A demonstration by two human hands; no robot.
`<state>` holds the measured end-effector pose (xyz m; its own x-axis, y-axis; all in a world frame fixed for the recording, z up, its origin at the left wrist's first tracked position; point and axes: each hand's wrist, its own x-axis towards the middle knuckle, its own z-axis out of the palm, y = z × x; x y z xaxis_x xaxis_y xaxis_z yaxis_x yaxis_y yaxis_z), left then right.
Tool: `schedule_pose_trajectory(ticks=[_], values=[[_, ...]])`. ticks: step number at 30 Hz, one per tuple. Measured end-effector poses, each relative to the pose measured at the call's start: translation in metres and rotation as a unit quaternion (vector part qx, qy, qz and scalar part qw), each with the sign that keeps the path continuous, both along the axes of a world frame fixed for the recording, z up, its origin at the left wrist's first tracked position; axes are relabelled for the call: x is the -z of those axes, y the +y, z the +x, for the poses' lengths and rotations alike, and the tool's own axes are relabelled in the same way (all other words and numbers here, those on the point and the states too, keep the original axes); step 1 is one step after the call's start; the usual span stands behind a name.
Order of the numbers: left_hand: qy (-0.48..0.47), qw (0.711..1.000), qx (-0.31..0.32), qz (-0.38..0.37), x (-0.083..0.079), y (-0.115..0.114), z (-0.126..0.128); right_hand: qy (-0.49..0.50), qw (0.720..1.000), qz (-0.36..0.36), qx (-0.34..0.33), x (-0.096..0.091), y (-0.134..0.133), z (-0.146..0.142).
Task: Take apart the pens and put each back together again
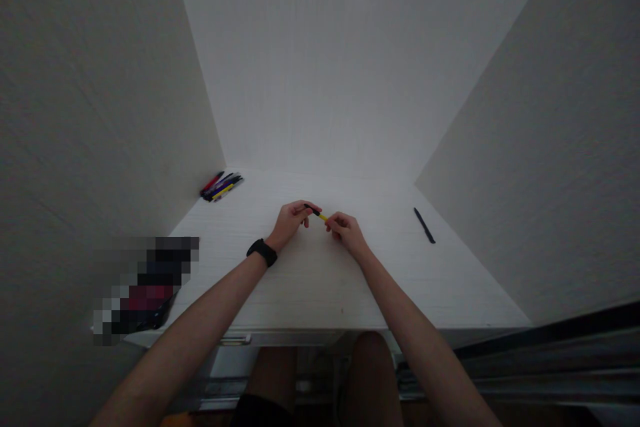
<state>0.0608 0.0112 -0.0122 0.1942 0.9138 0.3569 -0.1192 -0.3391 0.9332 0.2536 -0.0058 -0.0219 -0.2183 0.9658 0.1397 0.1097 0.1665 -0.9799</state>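
Observation:
A pen (323, 216) with a black end and a yellow barrel spans the gap between my two hands, above the middle of the white desk. My left hand (291, 219), with a black watch on its wrist, pinches the black end. The yellow part is gripped between the fingertips of my right hand (346, 231), which hide the far tip. Whether the two parts are joined or separate pieces, I cannot tell. A lone black pen (425, 225) lies on the desk to the right of my right hand.
Several pens in a pile (220, 187) lie at the desk's back left corner, by the wall. Blurred-out dark items (150, 290) sit at the left front. Pale walls enclose the desk (310, 287) on three sides. A drawer handle (235, 340) shows below its front edge.

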Motion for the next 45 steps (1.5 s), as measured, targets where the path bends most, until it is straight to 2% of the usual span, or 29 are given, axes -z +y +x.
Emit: schedule_pose_trajectory(ticks=[8, 14, 19, 24, 29, 35, 40, 45], values=[[0.001, 1.000, 0.008, 0.005, -0.002, -0.002, 0.000, -0.011, 1.000, -0.008, -0.021, -0.001, -0.002, -0.001], [-0.058, 0.996, -0.063, -0.017, -0.003, -0.001, 0.001, 0.036, 0.995, -0.014, -0.089, -0.009, -0.005, 0.002], [-0.069, 0.995, -0.073, -0.025, -0.001, 0.000, 0.000, 0.121, 0.986, -0.053, -0.101, -0.015, -0.005, 0.011], [-0.087, 0.992, -0.087, -0.032, -0.001, 0.001, -0.001, 0.127, 0.986, -0.037, -0.098, -0.017, -0.006, 0.014], [-0.093, 0.992, -0.077, -0.031, 0.001, 0.002, -0.002, 0.162, 0.975, -0.061, -0.138, -0.017, -0.010, 0.011], [-0.117, 0.991, -0.053, -0.046, 0.003, 0.004, -0.004, 0.186, 0.952, -0.081, -0.229, -0.011, -0.012, 0.010], [-0.133, 0.989, -0.048, -0.050, 0.002, 0.003, -0.002, 0.266, 0.931, -0.082, -0.237, -0.008, -0.007, 0.012], [-0.125, 0.990, -0.053, -0.050, 0.000, 0.003, -0.002, 0.257, 0.936, -0.096, -0.222, -0.011, -0.007, 0.014]])
